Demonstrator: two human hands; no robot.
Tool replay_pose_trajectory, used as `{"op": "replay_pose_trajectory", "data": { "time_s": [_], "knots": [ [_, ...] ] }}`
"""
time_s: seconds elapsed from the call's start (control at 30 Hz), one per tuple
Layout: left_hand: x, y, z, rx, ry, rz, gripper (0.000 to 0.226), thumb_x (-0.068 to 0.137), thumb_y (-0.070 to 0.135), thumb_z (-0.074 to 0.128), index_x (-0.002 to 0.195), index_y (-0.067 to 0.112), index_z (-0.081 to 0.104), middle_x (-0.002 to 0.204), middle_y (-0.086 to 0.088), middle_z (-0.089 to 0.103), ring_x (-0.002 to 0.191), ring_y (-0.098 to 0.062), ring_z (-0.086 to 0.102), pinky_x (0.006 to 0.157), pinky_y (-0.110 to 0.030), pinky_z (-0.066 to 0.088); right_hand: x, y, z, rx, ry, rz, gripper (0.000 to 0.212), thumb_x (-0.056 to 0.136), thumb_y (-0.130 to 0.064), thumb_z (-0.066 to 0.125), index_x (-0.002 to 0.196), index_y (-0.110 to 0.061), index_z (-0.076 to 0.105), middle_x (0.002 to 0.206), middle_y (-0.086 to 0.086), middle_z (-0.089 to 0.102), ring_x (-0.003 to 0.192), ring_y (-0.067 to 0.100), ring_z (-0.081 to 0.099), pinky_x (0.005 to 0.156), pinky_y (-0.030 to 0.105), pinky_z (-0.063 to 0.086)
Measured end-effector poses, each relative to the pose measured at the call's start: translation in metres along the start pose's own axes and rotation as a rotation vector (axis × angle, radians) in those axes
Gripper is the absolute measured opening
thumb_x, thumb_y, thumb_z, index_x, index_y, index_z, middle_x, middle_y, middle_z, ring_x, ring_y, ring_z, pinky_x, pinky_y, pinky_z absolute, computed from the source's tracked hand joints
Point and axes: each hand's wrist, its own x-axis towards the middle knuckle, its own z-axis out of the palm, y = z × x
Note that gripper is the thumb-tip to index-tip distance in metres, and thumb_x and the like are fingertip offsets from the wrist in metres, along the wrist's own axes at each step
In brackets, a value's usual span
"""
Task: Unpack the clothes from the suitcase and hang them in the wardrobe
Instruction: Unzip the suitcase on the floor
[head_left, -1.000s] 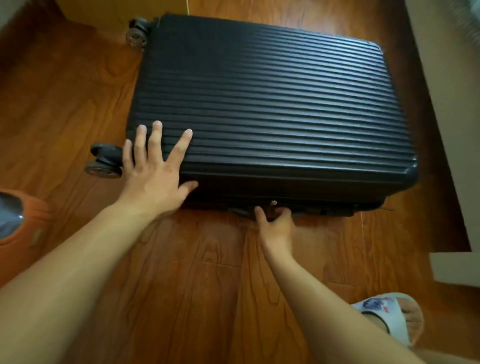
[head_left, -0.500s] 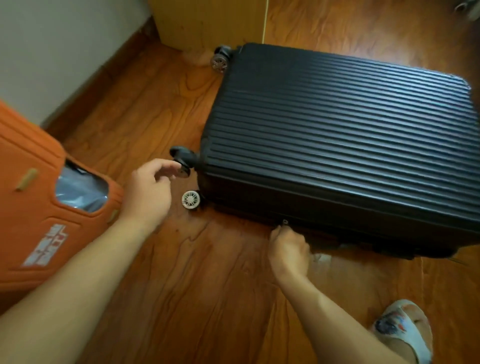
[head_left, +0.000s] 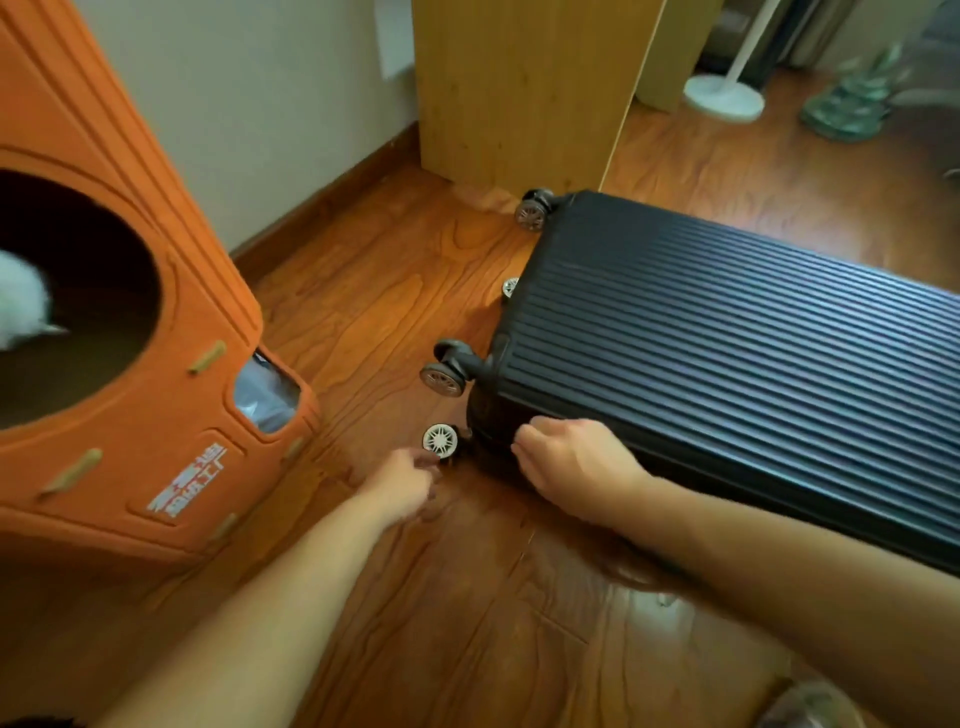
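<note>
We see white lettering, unreadable, on the orange cat house (head_left: 156, 405). The ribbed black suitcase (head_left: 727, 374) lies zipped on the wooden floor (head_left: 415, 597). Our right hand (head_left: 576, 462) curls over its near corner; our left hand (head_left: 402, 480) is blurred beside a wheel (head_left: 440, 440), grip unclear.

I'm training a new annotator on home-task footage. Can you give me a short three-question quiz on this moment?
1. True or false: the black suitcase lies flat on the wooden floor with its lid shut.
2. Where is the right hand? A) on the suitcase's near corner, at the wheel end B) on the orange cat house C) flat on the floor
3. Fill in: the left hand is just below a white ____ of the suitcase.

Key: 1 true; 2 A; 3 wheel.
</note>
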Motion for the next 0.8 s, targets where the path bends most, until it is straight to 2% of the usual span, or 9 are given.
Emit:
{"op": "replay_pose_trajectory", "data": {
  "time_s": [0.07,0.13,0.23,0.33,0.43,0.5,0.6,0.7,0.8],
  "knots": [
    [0.001,0.011,0.015,-0.250,-0.030,-0.020,0.030,0.100,0.008,0.059,0.130,0.014,0.058,0.120,-0.020,0.070,0.099,-0.033,0.068,0.075,-0.036,0.052,0.017,0.034,-0.036,-0.123,0.242,-0.170,0.022,0.099,-0.028,0.047,0.091,-0.013,0.060,0.088,0.004,0.056,0.077,0.026,0.058,0.062,0.043,0.051],
    [-0.004,0.021,0.032,-0.413,-0.056,0.035,0.042,0.099,0.005,0.060,0.137,0.023,0.057,0.124,-0.021,0.069,0.108,-0.037,0.067,0.091,-0.048,0.054,0.047,0.053,-0.061,-0.131,0.323,-0.117,0.028,0.096,-0.033,0.050,0.106,-0.011,0.064,0.101,0.007,0.057,0.091,0.028,0.055,0.075,0.045,0.051],
    [-0.011,0.025,0.051,-0.543,-0.152,0.050,0.053,0.095,-0.010,0.054,0.115,0.038,0.061,0.098,0.002,0.078,0.091,-0.026,0.072,0.081,-0.040,0.059,0.094,0.046,-0.065,-0.038,-0.011,0.033,0.068,0.092,-0.068,0.042,0.144,-0.025,0.047,0.150,0.000,0.042,0.141,0.028,0.031,0.114,0.049,0.032],
    [-0.001,0.015,0.052,-0.563,-0.143,0.005,0.065,0.093,-0.014,0.053,0.135,0.036,0.054,0.106,0.007,0.073,0.094,-0.021,0.072,0.076,-0.033,0.059,0.117,0.032,-0.043,-0.140,-0.315,-0.052,0.087,0.084,-0.083,0.030,0.148,-0.026,0.043,0.159,-0.003,0.032,0.153,0.026,0.005,0.123,0.054,0.003],
    [0.008,0.002,0.040,-0.450,-0.147,0.079,0.056,0.093,-0.016,0.054,0.139,0.015,0.055,0.101,0.003,0.069,0.068,-0.002,0.066,0.055,-0.013,0.049,0.109,0.036,-0.031,-0.210,-0.237,-0.124,0.077,0.083,-0.078,0.033,0.137,-0.026,0.053,0.147,-0.002,0.046,0.149,0.027,0.018,0.122,0.057,0.005],
    [0.010,-0.004,0.039,-0.345,-0.149,0.155,0.045,0.094,-0.009,0.062,0.134,0.011,0.059,0.100,0.001,0.068,0.075,-0.002,0.065,0.065,-0.013,0.053,0.099,0.040,-0.033,-0.225,-0.190,-0.181,0.073,0.082,-0.077,0.034,0.130,-0.027,0.056,0.138,-0.004,0.051,0.144,0.027,0.026,0.122,0.055,0.007],
    [0.012,-0.014,0.051,-0.198,-0.033,0.284,0.027,0.088,0.003,0.075,0.109,0.018,0.069,0.103,-0.002,0.073,0.093,-0.012,0.069,0.094,-0.033,0.056,0.077,0.042,-0.036,-0.200,-0.151,-0.228,0.069,0.082,-0.076,0.037,0.126,-0.027,0.059,0.132,-0.005,0.055,0.142,0.025,0.031,0.123,0.054,0.009],
    [0.013,-0.028,0.070,0.021,-0.032,0.429,0.010,0.091,0.014,0.074,0.101,0.012,0.075,0.093,0.003,0.071,0.083,0.003,0.063,0.080,-0.022,0.046,0.052,0.046,-0.036,-0.187,-0.174,-0.241,0.066,0.081,-0.076,0.038,0.122,-0.029,0.060,0.133,-0.008,0.055,0.145,0.023,0.028,0.123,0.052,0.008],
    [0.011,-0.037,0.070,0.326,-0.115,0.627,0.017,0.098,0.028,0.066,0.106,0.016,0.074,0.102,0.002,0.071,0.092,-0.010,0.063,0.084,-0.029,0.047,0.030,0.049,-0.035,-0.209,-0.198,-0.280,0.065,0.082,-0.077,0.039,0.119,-0.029,0.061,0.132,-0.009,0.055,0.145,0.021,0.027,0.124,0.050,0.006]
  ]
}}
